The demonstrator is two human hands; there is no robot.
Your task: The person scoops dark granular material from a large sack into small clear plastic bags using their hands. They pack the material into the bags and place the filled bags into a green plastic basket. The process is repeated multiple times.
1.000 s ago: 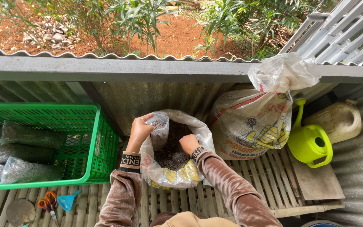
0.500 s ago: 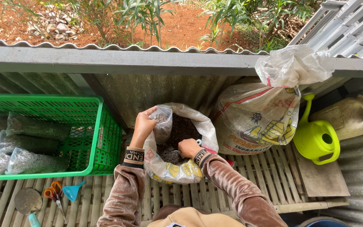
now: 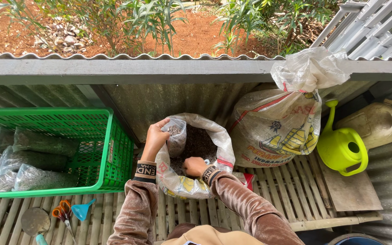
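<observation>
Take the open white woven sack of dark soil [image 3: 195, 159] as your landmark; it stands upright on the slatted bamboo floor [image 3: 277, 199] with its mouth rolled down and facing up. Your left hand [image 3: 154, 138] is at the sack's left rim, fingers closed on the upper edge of a small clear plastic bag [image 3: 176, 136] already partly filled with the same dark soil; this bag hangs just inside the sack's mouth, its long axis roughly vertical and its opening upward. Your right hand [image 3: 195, 166] is down inside the sack, at the near side of the soil surface, just right of and below the clear bag; it is curled around something pale, but whether that is a scoop or a fistful of soil cannot be told. The right hand is therefore the nearer one to the soil, and the bag's opening lies up and to the left of it. Left of the sack, a green plastic lattice crate [image 3: 110, 149] holds several filled clear bags [image 3: 37, 161] lying on their sides. In front of the crate, orange-handled scissors [image 3: 62, 212] and a small blue funnel [image 3: 83, 209] lie on the slats. Right of the sack stands a larger tied printed sack [image 3: 275, 131]; beyond it sit a lime-green watering can [image 3: 343, 149] and a beige jerrycan [image 3: 375, 122].
</observation>
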